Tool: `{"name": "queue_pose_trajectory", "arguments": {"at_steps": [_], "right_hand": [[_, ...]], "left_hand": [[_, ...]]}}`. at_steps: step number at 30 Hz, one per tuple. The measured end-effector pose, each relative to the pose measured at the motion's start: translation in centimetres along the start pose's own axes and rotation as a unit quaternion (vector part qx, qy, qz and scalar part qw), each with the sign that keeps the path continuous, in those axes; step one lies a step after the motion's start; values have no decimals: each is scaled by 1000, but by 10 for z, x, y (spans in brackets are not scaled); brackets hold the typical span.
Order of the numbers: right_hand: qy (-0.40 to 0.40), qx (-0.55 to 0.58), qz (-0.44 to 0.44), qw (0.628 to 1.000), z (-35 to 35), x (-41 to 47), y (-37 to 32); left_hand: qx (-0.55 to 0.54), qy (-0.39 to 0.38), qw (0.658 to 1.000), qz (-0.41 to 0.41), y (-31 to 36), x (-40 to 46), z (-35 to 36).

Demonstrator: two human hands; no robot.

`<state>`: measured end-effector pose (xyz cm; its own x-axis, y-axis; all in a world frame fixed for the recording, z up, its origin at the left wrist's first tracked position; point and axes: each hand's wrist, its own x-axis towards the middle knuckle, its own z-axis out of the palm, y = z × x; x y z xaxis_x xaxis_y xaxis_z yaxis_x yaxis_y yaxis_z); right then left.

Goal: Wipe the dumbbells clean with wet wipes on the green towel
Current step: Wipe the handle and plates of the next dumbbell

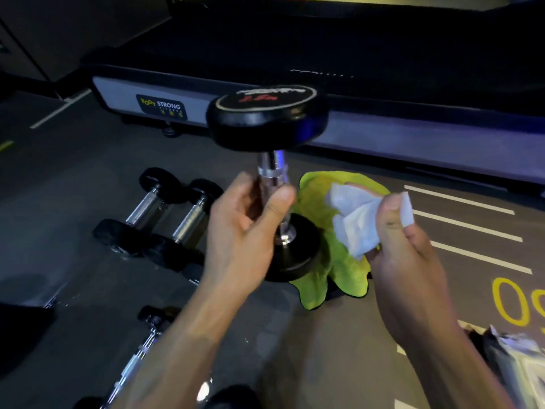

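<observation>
So a dumbbell [267, 184] is being held upright by its chrome handle, with the left hand [246, 224] wrapped round the middle of the bar, thumb on the near side and fingers curled behind. Its lower black head is planted on the left edge of the green towel [339, 270], which is spread out crumpled on the dark gym floor [88, 178]; the upper head is up in the air, flat face showing a red weight marking that's too blurred to be read. A white wet wipe [364, 219] is pinched in the right hand [410, 258], bunched up between thumb and fingers, held just to the right of the dumbbell over the towel and not touching the bar.

Two more dumbbells [165, 214] are laid side by side on the floor to the left, touching each other, heads black and handles chrome. Another one [141, 358] is seen near the bottom edge, partly hidden by the left forearm. A treadmill base [383, 125] with a "Body Strong" label is stretched across the far side. White stripes and yellow painted digits are marked on the floor to the right, and a crinkly packet [516, 361] of some kind is tucked in the near right corner, too blurred to be identified.
</observation>
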<state>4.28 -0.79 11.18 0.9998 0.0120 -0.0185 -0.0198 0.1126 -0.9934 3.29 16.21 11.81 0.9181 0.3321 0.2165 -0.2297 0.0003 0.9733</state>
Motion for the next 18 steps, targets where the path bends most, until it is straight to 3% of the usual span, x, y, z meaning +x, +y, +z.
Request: {"name": "queue_pose_trajectory", "arguments": {"at_steps": [3,8,10,15,18], "right_hand": [[-46,15,44,998,23,-22,14],[-151,144,275,938,70,-47,61],[-179,153,343,909,82,-51,81],[-229,185,446,845,102,-56,117],[-262,144,438,848,117,-59,127]], "left_hand": [[72,-10,997,-33,6,-6,-45],[218,-6,968,-123,-36,-47,-132],[302,3,936,-183,-58,-71,-168],[524,-3,803,-283,-83,-119,-251],[544,4,784,-300,-86,-119,-284]]}}
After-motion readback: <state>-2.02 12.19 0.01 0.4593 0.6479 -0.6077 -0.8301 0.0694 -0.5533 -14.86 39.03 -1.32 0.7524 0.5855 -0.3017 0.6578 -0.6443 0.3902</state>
